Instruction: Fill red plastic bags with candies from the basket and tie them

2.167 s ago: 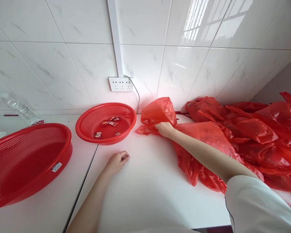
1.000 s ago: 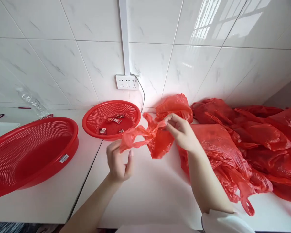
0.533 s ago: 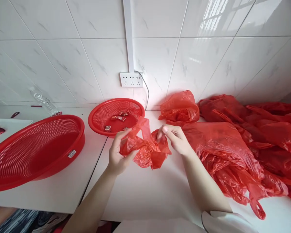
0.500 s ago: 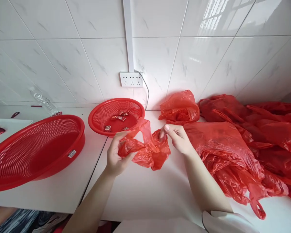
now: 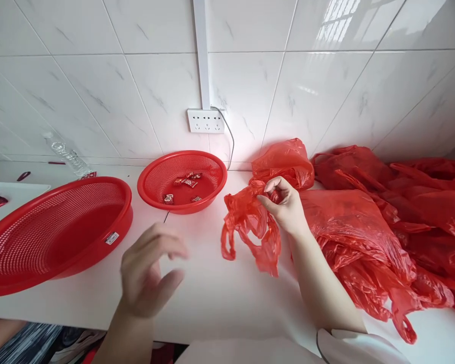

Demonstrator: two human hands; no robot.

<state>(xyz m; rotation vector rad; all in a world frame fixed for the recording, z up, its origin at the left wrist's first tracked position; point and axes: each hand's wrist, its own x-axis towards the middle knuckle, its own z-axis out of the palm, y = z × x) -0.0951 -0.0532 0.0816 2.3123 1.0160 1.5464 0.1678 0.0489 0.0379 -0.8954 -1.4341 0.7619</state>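
Note:
Pinched in my right hand [image 5: 286, 205] is a thin red plastic bag [image 5: 252, 222], its loop handles dangling above the white table [image 5: 212, 303]. My left hand [image 5: 147, 270] hovers over the table with nothing in it, fingers curved and apart, slightly blurred. Beyond the hands, against the wall, sits a small red basket [image 5: 146, 174] holding several small red wrapped packets [image 5: 189, 181]. To the right of my right hand lies a flat stack of red plastic bags [image 5: 349, 217].
A large red basket [image 5: 127, 202] stands at the left, beside a white tray [image 5: 26, 189] with a red packet. A clear plastic bottle [image 5: 68, 156] lies behind it. More bundled red bags [image 5: 282, 159] line the wall at right. A power strip [image 5: 206, 121] is mounted on the tiles.
My left hand has let go of the red bag and moved left and down toward me. The bag now hangs from my right hand alone, a little further right.

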